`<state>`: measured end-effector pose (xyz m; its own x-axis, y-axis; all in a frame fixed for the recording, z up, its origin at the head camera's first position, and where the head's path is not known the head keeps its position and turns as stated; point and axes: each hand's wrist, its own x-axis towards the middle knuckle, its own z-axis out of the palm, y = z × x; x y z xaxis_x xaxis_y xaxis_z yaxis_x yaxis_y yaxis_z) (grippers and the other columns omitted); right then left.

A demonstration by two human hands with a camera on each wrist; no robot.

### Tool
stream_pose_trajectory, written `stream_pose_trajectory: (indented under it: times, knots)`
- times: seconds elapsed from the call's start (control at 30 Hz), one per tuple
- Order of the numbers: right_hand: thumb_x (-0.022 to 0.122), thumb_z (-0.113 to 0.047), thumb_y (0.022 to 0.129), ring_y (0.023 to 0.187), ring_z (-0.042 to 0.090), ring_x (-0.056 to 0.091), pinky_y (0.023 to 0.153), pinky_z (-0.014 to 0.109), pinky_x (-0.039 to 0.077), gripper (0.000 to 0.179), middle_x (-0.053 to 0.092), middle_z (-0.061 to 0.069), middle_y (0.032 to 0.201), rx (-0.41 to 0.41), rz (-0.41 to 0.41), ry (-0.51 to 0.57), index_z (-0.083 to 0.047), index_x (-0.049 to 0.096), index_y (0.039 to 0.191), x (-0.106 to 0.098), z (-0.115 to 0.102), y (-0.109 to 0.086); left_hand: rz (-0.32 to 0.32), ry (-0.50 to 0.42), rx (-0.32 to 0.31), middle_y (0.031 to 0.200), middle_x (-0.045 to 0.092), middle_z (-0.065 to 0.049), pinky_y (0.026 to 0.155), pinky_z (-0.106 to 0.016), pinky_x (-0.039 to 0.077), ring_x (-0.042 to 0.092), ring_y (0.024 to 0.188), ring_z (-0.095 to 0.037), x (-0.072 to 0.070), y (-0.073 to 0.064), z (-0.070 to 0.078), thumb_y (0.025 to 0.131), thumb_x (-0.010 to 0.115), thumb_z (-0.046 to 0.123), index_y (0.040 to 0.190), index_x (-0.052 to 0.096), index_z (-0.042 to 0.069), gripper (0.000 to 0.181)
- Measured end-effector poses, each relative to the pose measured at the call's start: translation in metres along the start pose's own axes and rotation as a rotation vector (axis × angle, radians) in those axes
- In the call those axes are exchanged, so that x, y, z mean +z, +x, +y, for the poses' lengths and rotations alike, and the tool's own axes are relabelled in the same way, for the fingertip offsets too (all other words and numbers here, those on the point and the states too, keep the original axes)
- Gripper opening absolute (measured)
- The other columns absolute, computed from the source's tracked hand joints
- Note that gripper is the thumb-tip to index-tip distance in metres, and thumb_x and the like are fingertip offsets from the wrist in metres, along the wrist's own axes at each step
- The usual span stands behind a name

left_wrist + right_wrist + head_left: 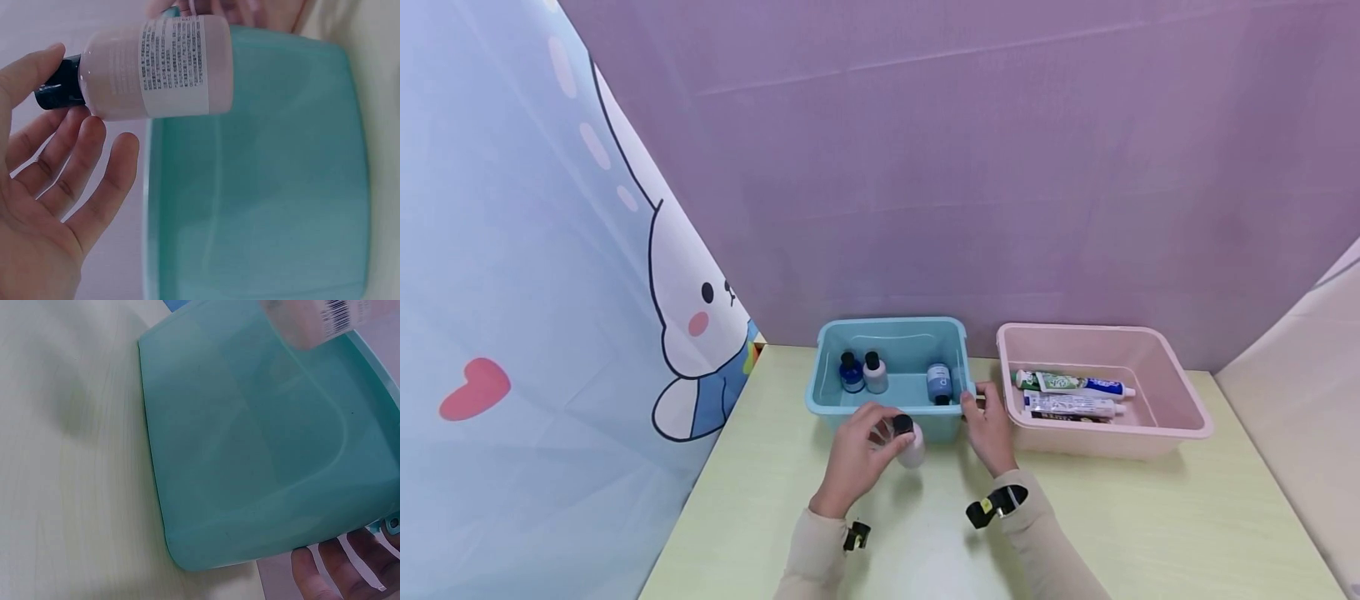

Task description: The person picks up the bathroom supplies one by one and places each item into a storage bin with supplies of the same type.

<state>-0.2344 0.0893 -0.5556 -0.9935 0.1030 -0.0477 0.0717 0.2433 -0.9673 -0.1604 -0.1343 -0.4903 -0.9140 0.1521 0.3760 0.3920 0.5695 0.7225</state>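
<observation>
By its black cap, my left hand point(859, 454) pinches a pale pink bottle point(181, 69) in front of the teal bin point(880, 410). A white printed label covers part of the bottle. At the bin's right front corner, my right hand point(990, 429) grips the rim, with fingers point(309, 569) against the side wall in the right wrist view. Inside the bin, a dark blue bottle point(852, 375) and a pale pink bottle point(876, 377) stand at the left. Toward the right lies a blue bottle point(938, 383), its black cap toward the front.
A pink bin point(1105, 442) stands to the right of the teal one, holding several toothpaste tubes point(1067, 406). Both bins are on a pale yellow-green table point(760, 500). Behind rises a purple cloth backdrop point(925, 167); a printed blue curtain point(550, 292) hangs at the left.
</observation>
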Motion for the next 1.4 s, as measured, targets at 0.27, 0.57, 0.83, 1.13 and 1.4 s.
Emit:
stream_pose_trajectory:
  times: [0.27,0.57,0.83,1.13,1.4]
  knots:
    - [0.046,-0.030,0.108,0.123,0.033,0.057,0.101,0.048,0.056,0.033,0.052,0.014,0.138,0.007,-0.011,0.000,-0.009,0.047,0.133,-0.001,0.000,0.000,0.017,-0.001,0.063,0.096,0.066,0.003,0.069,-0.030,0.062,0.064,0.079,-0.012,-0.012,0.011,0.007,0.086,0.084,0.024,0.112,0.072,0.014,0.030]
    - [0.046,-0.030,0.108,0.123,0.034,0.057,0.101,0.048,0.057,0.033,0.052,0.015,0.139,0.012,-0.007,-0.004,-0.009,0.047,0.133,0.000,-0.001,-0.001,0.048,-0.017,0.133,0.098,0.067,0.000,0.068,-0.035,0.063,0.064,0.078,-0.015,-0.024,0.025,0.012,0.086,0.084,0.024,0.110,0.072,0.013,0.029]
    - [0.046,-0.030,0.108,0.123,0.033,0.056,0.101,0.048,0.056,0.032,0.052,0.015,0.138,0.005,-0.009,0.003,-0.009,0.047,0.133,-0.001,-0.001,-0.001,0.059,-0.005,0.169,0.098,0.067,-0.002,0.067,-0.034,0.062,0.067,0.077,-0.019,-0.032,0.039,0.015,0.086,0.084,0.024,0.111,0.072,0.010,0.031]
    - [0.047,-0.030,0.108,0.121,0.033,0.058,0.100,0.048,0.057,0.032,0.053,0.015,0.137,0.000,0.002,0.003,-0.009,0.048,0.132,0.000,-0.002,-0.001,0.035,0.027,0.187,0.097,0.066,0.002,0.066,-0.024,0.058,0.064,0.074,-0.012,-0.040,0.056,0.021,0.087,0.083,0.030,0.109,0.072,0.014,0.029]
    - [0.048,-0.030,0.108,0.121,0.033,0.059,0.098,0.048,0.058,0.032,0.055,0.016,0.135,-0.002,0.007,-0.001,-0.009,0.049,0.132,0.000,-0.003,-0.001,0.007,0.072,0.143,0.095,0.067,0.002,0.065,-0.023,0.056,0.062,0.073,-0.010,-0.047,0.072,0.024,0.087,0.083,0.030,0.109,0.073,0.013,0.029]
